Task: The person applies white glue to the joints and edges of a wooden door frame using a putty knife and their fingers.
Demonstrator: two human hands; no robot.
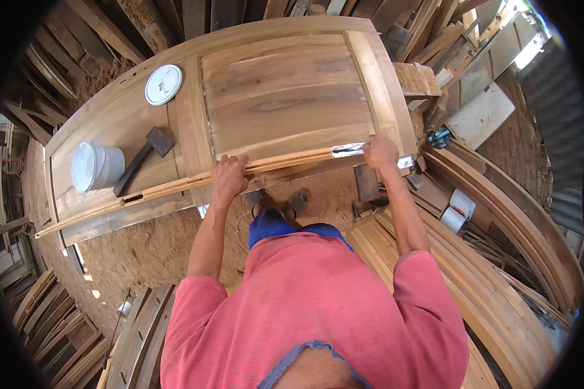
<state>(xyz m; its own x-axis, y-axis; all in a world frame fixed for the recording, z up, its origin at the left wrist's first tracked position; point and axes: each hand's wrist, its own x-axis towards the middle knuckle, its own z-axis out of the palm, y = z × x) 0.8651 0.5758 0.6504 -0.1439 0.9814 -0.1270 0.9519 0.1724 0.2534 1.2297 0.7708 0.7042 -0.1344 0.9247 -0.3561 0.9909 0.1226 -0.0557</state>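
A large wooden door with recessed panels lies flat in front of me. Along its near edge runs a long grooved wooden strip, with a slot cut near its left part. My left hand is closed over this strip near its middle, fingers curled over the top. At the strip's right end my right hand is closed round it, beside a bright white patch. What lies under the right fingers is hidden. A dark-headed mallet, a white bucket and a round white lid rest on the door's left part.
My feet stand on sawdust-covered ground under the door's near edge. Long stacked boards lie to my right, near a white container and a blue power tool. More timber leans behind the door.
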